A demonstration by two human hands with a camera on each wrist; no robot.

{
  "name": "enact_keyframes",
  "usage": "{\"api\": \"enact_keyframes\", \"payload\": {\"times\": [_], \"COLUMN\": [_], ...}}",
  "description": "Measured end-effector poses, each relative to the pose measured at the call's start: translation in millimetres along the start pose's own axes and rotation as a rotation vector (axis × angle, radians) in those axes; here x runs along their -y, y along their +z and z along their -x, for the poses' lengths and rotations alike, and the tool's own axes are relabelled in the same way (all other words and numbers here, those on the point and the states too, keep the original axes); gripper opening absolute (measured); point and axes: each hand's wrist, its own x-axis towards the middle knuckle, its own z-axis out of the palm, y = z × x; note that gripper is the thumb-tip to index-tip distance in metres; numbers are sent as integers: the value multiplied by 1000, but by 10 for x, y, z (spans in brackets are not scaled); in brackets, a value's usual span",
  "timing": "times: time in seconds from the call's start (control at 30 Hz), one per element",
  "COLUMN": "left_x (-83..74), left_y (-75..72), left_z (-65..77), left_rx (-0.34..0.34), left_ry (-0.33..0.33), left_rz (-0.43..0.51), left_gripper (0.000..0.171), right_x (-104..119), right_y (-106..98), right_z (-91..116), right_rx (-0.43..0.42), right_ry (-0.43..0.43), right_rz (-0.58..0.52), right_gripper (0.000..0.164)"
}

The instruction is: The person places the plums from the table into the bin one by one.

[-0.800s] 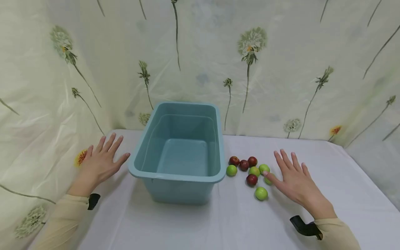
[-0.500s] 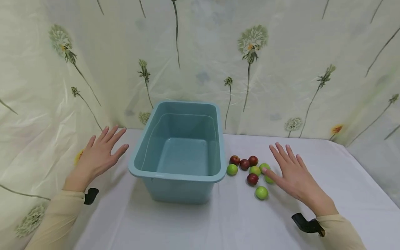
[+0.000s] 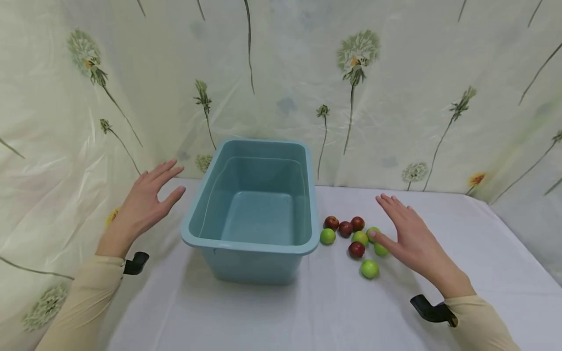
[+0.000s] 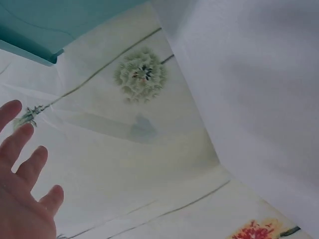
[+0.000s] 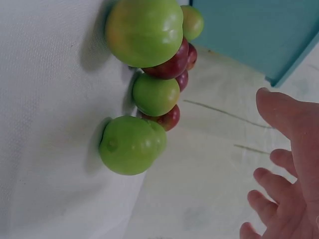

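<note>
A blue-green plastic tub (image 3: 250, 247) stands on the white-covered table with a bare floor inside. To its right lie several small round fruits, plum-like: dark red ones (image 3: 356, 250) and green ones (image 3: 370, 268), loosely clustered. My left hand (image 3: 142, 207) hovers left of the tub, fingers extended, touching nothing. Over the right side of the table my right hand (image 3: 414, 241) is held up, fingers straight and thumb apart. Its thumb overlaps the edge of the cluster in the head view, but the right wrist view shows the hand (image 5: 294, 169) apart from the green fruits (image 5: 127, 145).
Behind the table hangs a pale curtain (image 3: 281, 73) printed with dandelions, which also covers the left side. The white tablecloth (image 3: 246, 317) extends in front of the tub and to the right of the fruits. Black wrist mounts (image 3: 432, 312) sit under the sleeves.
My left hand has risen a little and its fingers have drawn together. The right hand has shifted slightly forward and left, its fingers closer together. Tub and fruits stay put; the view tilts slightly.
</note>
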Motion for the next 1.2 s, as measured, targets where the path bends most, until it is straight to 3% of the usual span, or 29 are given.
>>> {"api": "enact_keyframes", "payload": {"times": [0.17, 0.3, 0.7, 0.93, 1.2], "left_x": [-142, -293, -673, -786, -817], "left_y": [-34, -74, -156, -151, -115], "left_z": [-69, -130, -295, -329, -348], "left_rx": [17, 73, 267, 357, 443], "left_ry": [3, 9, 0, 9, -17], "left_rz": [-43, -83, -89, -102, -97], "left_gripper": [58, 62, 70, 73, 77], "right_x": [-27, -57, -150, -213, -290], "right_y": [7, 26, 52, 65, 82], "right_z": [0, 21, 113, 156, 207], "right_rx": [-32, -40, -24, -19, -30], "right_ry": [-36, -29, 17, 45, 17], "right_rz": [-6, -17, -27, -39, -87], "right_gripper": [81, 80, 78, 78, 72]}}
